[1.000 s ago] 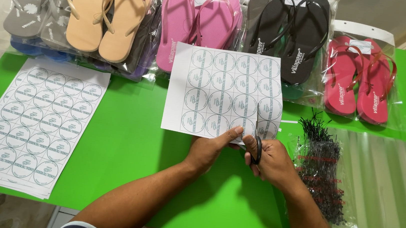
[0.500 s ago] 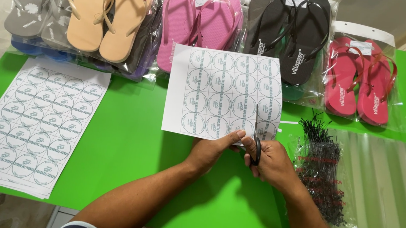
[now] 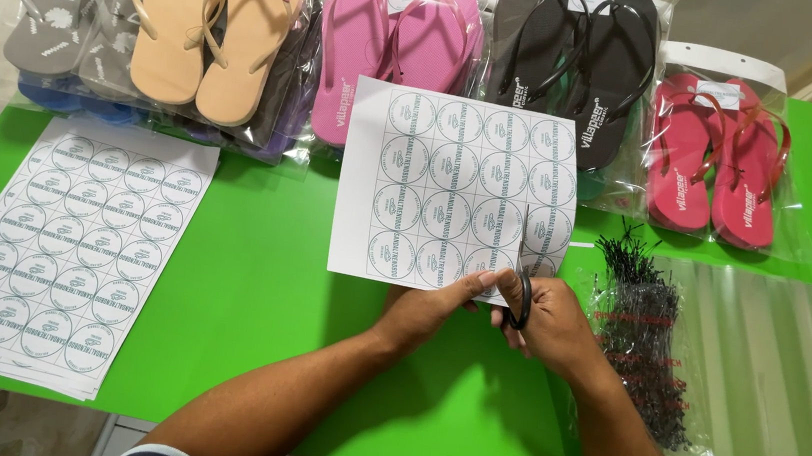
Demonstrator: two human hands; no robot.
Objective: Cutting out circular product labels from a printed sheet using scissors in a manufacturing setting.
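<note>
My left hand (image 3: 433, 306) pinches the lower edge of a white sheet of round printed labels (image 3: 446, 182), holding it up over the green table (image 3: 261, 263). My right hand (image 3: 557, 324) grips black-handled scissors (image 3: 521, 292), whose blades point upward into the sheet between the two rightmost label columns. A cut runs up from the sheet's bottom edge, and the strip on the right curls slightly away.
A stack of uncut label sheets (image 3: 63, 242) lies at the left. Bagged flip-flops line the far edge: grey (image 3: 57, 10), tan (image 3: 206, 26), pink (image 3: 400, 41), black (image 3: 570, 54), red (image 3: 720, 160). Black tag fasteners (image 3: 641, 333) and clear plastic bags (image 3: 772, 377) lie at the right.
The scissors have cut further up into the sheet, and the right-hand strip has separated a little more. Both hands stay in nearly the same place.
</note>
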